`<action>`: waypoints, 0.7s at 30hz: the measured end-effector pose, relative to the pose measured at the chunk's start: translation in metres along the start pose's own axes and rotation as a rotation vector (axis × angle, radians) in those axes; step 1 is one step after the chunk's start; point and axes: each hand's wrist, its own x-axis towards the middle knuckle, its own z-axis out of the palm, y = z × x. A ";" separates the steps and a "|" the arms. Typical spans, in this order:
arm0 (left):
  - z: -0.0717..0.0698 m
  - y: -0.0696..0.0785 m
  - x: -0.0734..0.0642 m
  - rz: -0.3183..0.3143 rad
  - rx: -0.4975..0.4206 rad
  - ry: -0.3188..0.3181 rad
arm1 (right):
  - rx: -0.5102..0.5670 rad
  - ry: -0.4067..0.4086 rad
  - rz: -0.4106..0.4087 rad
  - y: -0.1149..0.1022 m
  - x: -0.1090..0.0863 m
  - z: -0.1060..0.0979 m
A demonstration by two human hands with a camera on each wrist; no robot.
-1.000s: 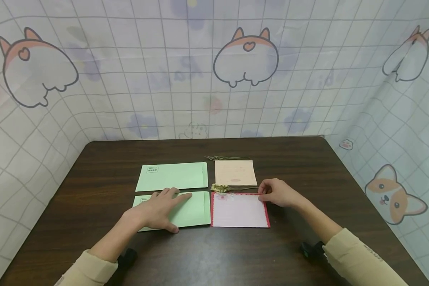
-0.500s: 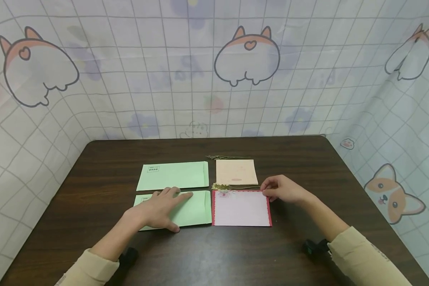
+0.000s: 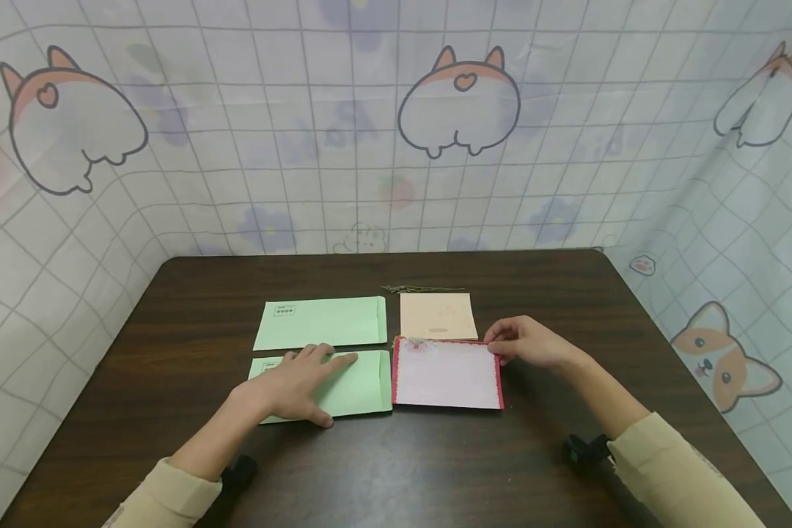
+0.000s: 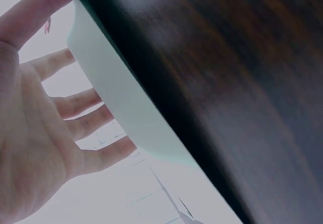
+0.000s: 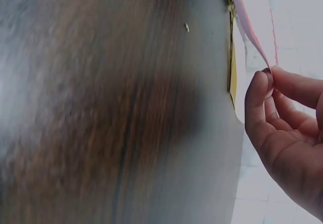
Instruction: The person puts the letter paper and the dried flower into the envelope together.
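My left hand [image 3: 290, 385] rests with spread fingers on the nearer green envelope [image 3: 363, 381]. In the left wrist view those fingers [image 4: 93, 120] reach along the envelope [image 4: 111, 88]. Thumb and fingers of my right hand [image 3: 524, 342] pinch the far right corner of a pale pink sheet of paper with a red scalloped border [image 3: 445, 374]. The right wrist view shows this pinch, with the sheet [image 5: 250, 7] lifted off the table. A dried flower sprig [image 5: 231, 42] lies below it there; in the head view the sheet mostly hides that sprig.
Behind the nearer envelope lies a second green envelope [image 3: 320, 324]. A beige card [image 3: 435, 315] is beyond the sheet, with another dried sprig [image 3: 425, 289] along its far edge. The dark wooden table [image 3: 171, 330] meets a patterned cloth backdrop [image 3: 343, 183].
The bordered sheet has risen and shifted away from me with my right hand, now covering the nearer sprig in the head view. My left hand has stayed on the envelope.
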 end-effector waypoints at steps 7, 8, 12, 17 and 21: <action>0.000 0.000 -0.001 -0.002 -0.007 0.003 | 0.029 -0.023 -0.004 -0.004 0.006 0.009; 0.000 0.000 0.000 -0.001 -0.006 0.003 | 0.035 -0.027 -0.006 -0.004 0.007 0.010; 0.000 0.000 0.000 -0.003 -0.003 0.000 | 0.041 -0.026 0.005 -0.004 0.009 0.014; -0.001 0.002 0.000 -0.014 -0.014 -0.013 | 0.034 -0.028 0.012 -0.003 0.010 0.015; -0.001 0.001 0.000 -0.012 -0.008 -0.014 | 0.030 -0.036 0.011 -0.004 0.010 0.015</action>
